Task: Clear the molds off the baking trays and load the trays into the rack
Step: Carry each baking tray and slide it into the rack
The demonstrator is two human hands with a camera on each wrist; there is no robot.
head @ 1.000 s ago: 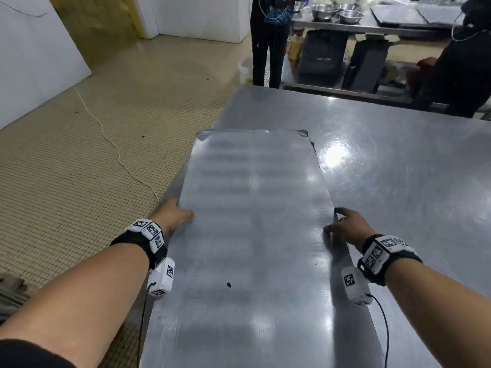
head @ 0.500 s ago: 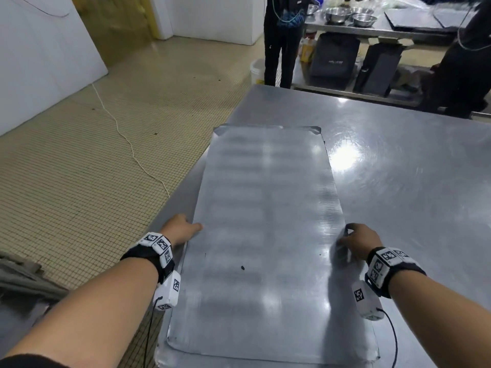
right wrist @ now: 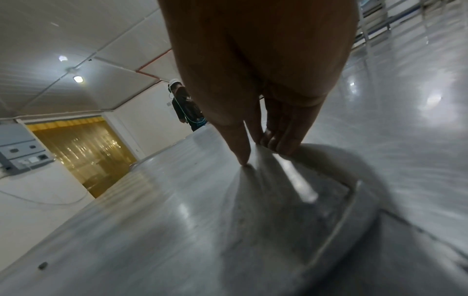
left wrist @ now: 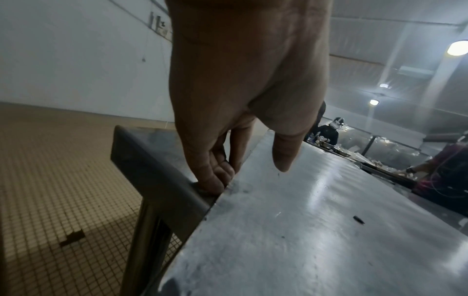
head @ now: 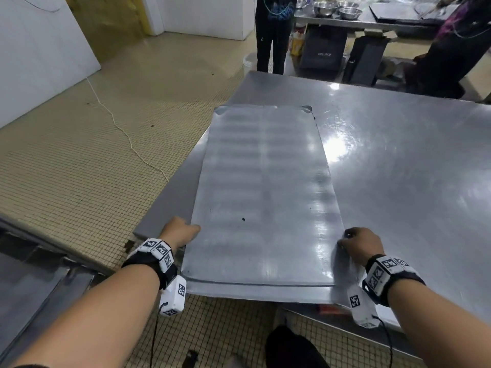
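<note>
A long bare metal baking tray (head: pixel 263 195) lies lengthwise on the steel table (head: pixel 398 168), its near end sticking out past the table's front edge. No molds are on it. My left hand (head: pixel 180 231) grips the tray's left edge near the table corner, thumb on top (left wrist: pixel 286 154), fingers (left wrist: pixel 215 180) curled under the rim. My right hand (head: pixel 357 241) grips the tray's right edge, thumb (right wrist: pixel 239 148) on the tray (right wrist: pixel 177 210) top and fingers (right wrist: pixel 281 140) curled at the rim.
Tiled floor (head: pixel 93 168) with a white cable (head: pixel 125 134) lies left of the table. A metal frame (head: pixel 32 282) stands at lower left. Two people (head: pixel 273 33) work at a far counter with steel bowls (head: pixel 337 9). A dark object (head: pixel 292 349) sits on the floor below the tray.
Both hands have pulled the tray toward me, so its near end now overhangs the table's front edge. The view has backed away with it.
</note>
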